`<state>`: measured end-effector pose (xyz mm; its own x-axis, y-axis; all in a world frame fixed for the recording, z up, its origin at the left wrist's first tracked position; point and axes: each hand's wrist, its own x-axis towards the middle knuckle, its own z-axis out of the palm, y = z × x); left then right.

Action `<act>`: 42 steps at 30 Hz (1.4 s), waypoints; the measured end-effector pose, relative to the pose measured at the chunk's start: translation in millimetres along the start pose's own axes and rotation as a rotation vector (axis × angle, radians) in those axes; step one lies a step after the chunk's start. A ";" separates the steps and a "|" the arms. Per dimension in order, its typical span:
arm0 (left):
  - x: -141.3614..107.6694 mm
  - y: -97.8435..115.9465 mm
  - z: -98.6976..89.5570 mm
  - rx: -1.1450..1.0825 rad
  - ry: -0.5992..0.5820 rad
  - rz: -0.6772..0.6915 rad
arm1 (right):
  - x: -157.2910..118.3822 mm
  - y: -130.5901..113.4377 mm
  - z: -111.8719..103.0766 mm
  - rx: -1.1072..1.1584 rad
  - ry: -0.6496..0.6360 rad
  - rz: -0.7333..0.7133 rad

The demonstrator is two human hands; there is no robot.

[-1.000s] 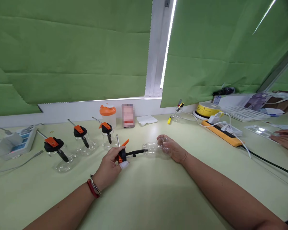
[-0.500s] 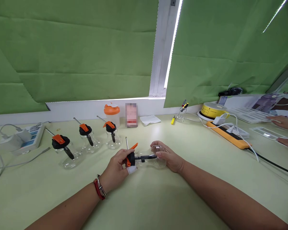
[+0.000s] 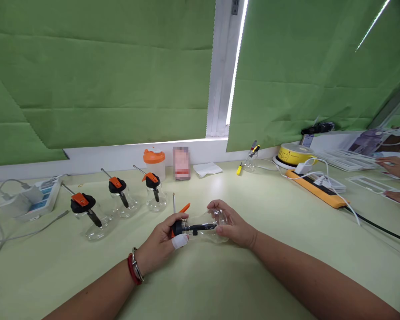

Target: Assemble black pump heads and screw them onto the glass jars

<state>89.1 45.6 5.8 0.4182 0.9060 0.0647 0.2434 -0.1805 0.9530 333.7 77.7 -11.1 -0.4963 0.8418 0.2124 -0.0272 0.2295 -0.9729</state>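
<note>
A clear glass bottle (image 3: 203,221) lies on its side between my two hands just above the table. Its black cap has an orange lever and a thin metal spout pointing up, and a black tube runs inside the glass. My left hand (image 3: 166,235), with a white wrap on the thumb, is closed around the cap end. At the rounded base, my right hand (image 3: 231,224) is closed with thumb and fingers on the glass. Three similar capped bottles stand to the left: a near one (image 3: 102,229), a middle one (image 3: 130,206) and a farther one (image 3: 158,202).
An orange-lidded cup (image 3: 155,169), a pink box (image 3: 182,163) and a white tissue (image 3: 207,169) are by the wall. Screwdrivers (image 3: 253,151) stand in a small glass. An orange power strip (image 3: 316,189) and another person's hands (image 3: 398,169) are at right; a white power strip (image 3: 48,198) is at left.
The view has tilted a little, so the scene sits slightly lower. The held bottle has turned slightly, and my left thumb lies along the cap's near side. Both hands keep their hold.
</note>
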 end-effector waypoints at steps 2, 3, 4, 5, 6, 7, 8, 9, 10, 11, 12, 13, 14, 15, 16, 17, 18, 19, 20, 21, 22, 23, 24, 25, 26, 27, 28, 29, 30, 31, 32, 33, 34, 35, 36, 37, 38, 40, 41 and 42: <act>-0.5 -1.4 0.2 -0.069 -0.016 -0.041 | -2.4 -1.9 0.6 -0.102 -0.008 -0.064; -0.6 -2.2 0.1 -0.103 -0.024 -0.066 | -3.3 -3.2 1.0 -0.167 -0.007 -0.114; -0.6 -3.0 -0.1 -0.131 -0.031 -0.086 | -3.9 -4.6 1.2 -0.250 -0.006 -0.183; -0.5 -3.8 -0.5 -0.154 -0.036 -0.100 | -4.3 -6.1 1.3 -0.349 -0.006 -0.268; -0.4 -4.5 -1.1 -0.171 -0.041 -0.108 | -4.4 -7.5 1.2 -0.455 -0.010 -0.358; -0.2 -5.0 -1.8 -0.183 -0.046 -0.111 | -4.3 -8.6 0.9 -0.557 -0.017 -0.445; 0.1 -5.4 -2.6 -0.191 -0.051 -0.110 | -4.2 -9.3 0.5 -0.646 -0.027 -0.520; 0.2 -5.5 -3.4 -0.196 -0.057 -0.104 | -4.1 -9.5 0.1 -0.719 -0.034 -0.581; 0.3 -5.5 -4.1 -0.200 -0.064 -0.096 | -4.2 -9.2 -0.3 -0.775 -0.035 -0.630; 0.2 -5.4 -4.8 -0.205 -0.071 -0.085 | -4.5 -8.3 -0.6 -0.818 -0.028 -0.671; -0.1 -4.9 -5.3 -0.210 -0.077 -0.071 | -5.0 -7.2 -0.8 -0.852 -0.017 -0.706; -0.7 -4.3 -5.6 -0.217 -0.082 -0.057 | -5.9 -6.0 -0.8 -0.879 -0.001 -0.731; -1.5 -3.5 -5.8 -0.226 -0.085 -0.045 | -7.0 -5.0 -0.7 -0.903 0.015 -0.746; -2.4 -2.4 -5.9 -0.235 -0.086 -0.036 | -8.3 -4.5 -0.5 -0.928 0.028 -0.756; -3.5 -1.3 -5.8 -0.243 -0.087 -0.032 | -9.8 -4.8 -0.3 -0.963 0.032 -0.764; -4.6 -0.1 -5.7 -0.247 -0.090 -0.036 | -11.3 -5.8 -0.1 -1.013 0.026 -0.779; -5.7 1.0 -5.4 -0.251 -0.093 -0.044 | -12.6 -7.7 -0.1 -1.073 0.016 -0.811; -6.8 1.9 -5.1 -0.257 -0.095 -0.052 | -13.8 -10.4 0.0 -1.141 0.004 -0.858; -7.7 2.6 -4.9 -0.264 -0.100 -0.060 | -14.7 -13.6 0.1 -1.207 -0.001 -0.922; -8.5 3.1 -4.7 -0.274 -0.107 -0.065 | -15.3 -17.2 0.4 -1.259 0.008 -1.008; -9.3 3.4 -4.6 -0.286 -0.115 -0.066 | -15.6 -20.9 1.0 -1.296 0.034 -1.106; -10.0 3.6 -4.7 -0.301 -0.124 -0.066 | -15.7 -24.4 1.8 -1.319 0.070 -1.208; -10.7 3.9 -5.0 -0.314 -0.136 -0.067 | -15.9 -27.5 3.0 -1.334 0.107 -1.302; -11.3 4.2 -5.4 -0.324 -0.150 -0.070 | -16.0 -30.2 4.4 -1.344 0.139 -1.385; -11.9 4.6 -6.0 -0.333 -0.163 -0.073 | -16.4 -32.4 6.0 -1.350 0.162 -1.453; -12.5 5.1 -6.5 -0.341 -0.173 -0.074 | -16.9 -34.2 7.6 -1.354 0.174 -1.494; -13.0 5.6 -7.1 -0.346 -0.183 -0.074 | -17.6 -35.7 9.1 -1.356 0.175 -1.511; -13.4 6.1 -7.4 -0.350 -0.191 -0.071 | -18.4 -36.9 10.3 -1.349 0.174 -1.519; -13.8 6.5 -7.5 -0.355 -0.195 -0.064 | -19.2 -37.8 11.1 -1.342 0.171 -1.515; -14.1 6.8 -7.2 -0.357 -0.196 -0.055 | -19.8 -38.6 11.5 -1.336 0.170 -1.497; -14.3 7.0 -6.8 -0.358 -0.192 -0.045 | -20.2 -39.1 11.5 -1.330 0.169 -1.470; -14.6 7.2 -6.1 -0.355 -0.184 -0.035 | -20.3 -39.2 11.2 -1.320 0.163 -1.436; -14.8 7.4 -5.5 -0.347 -0.172 -0.022 | -20.0 -38.8 10.8 -1.302 0.154 -1.392; -15.0 7.6 -5.0 -0.330 -0.158 -0.007 | -19.3 -38.0 10.4 -1.278 0.142 -1.335; -15.2 8.0 -4.8 -0.300 -0.149 0.011 | -18.4 -36.6 10.1 -1.245 0.127 -1.274; -15.4 8.5 -4.8 -0.255 -0.137 0.038 | -17.2 -34.7 10.0 -1.201 0.113 -1.216; -15.6 9.1 -5.3 -0.192 -0.118 0.081 | -16.0 -32.5 10.2 -1.150 0.099 -1.157; -15.6 9.8 -6.9 -0.005 -0.050 0.210 | -13.7 -27.6 10.9 -1.026 0.077 -1.042; -15.5 9.7 -7.9 0.098 -0.010 0.284 | -12.9 -25.3 11.3 -0.956 0.063 -0.984; -15.4 9.1 -8.8 0.193 0.020 0.356 | -12.5 -23.3 11.5 -0.880 0.046 -0.918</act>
<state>77.2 33.4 16.1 0.4894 0.7806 0.3887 0.2468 -0.5515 0.7968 330.5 56.2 7.9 -0.5698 0.2144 0.7933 0.2483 0.9652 -0.0825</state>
